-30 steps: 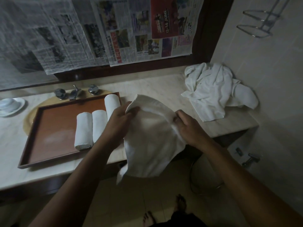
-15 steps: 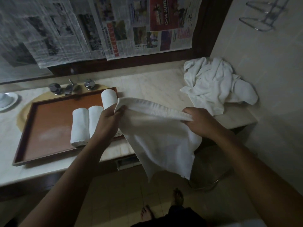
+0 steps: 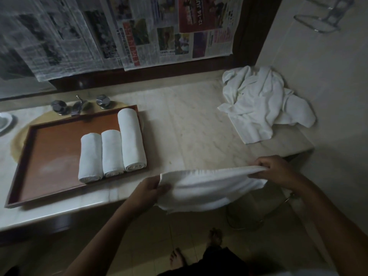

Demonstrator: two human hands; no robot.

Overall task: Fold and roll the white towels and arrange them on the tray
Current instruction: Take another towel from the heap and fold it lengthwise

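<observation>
I hold a white towel (image 3: 207,188) stretched out flat in front of the counter's front edge. My left hand (image 3: 148,191) pinches its left corner and my right hand (image 3: 276,171) pinches its right corner. A brown wooden tray (image 3: 49,148) lies on the counter to the left. Three rolled white towels (image 3: 112,152) lie side by side along its right part, the rightmost one longest. A heap of unfolded white towels (image 3: 260,102) sits at the counter's far right corner.
The marble counter (image 3: 189,128) stretches between tray and heap. Taps (image 3: 78,105) stand behind the tray, a white dish (image 3: 5,121) sits at the far left. Newspaper covers the mirror (image 3: 119,32). A tiled wall (image 3: 322,80) closes the right side. My bare feet are below.
My hands have drawn apart and pulled back toward me, spreading the towel taut along its top edge and lifting it off the counter's front; the tray's rolls are now uncovered.
</observation>
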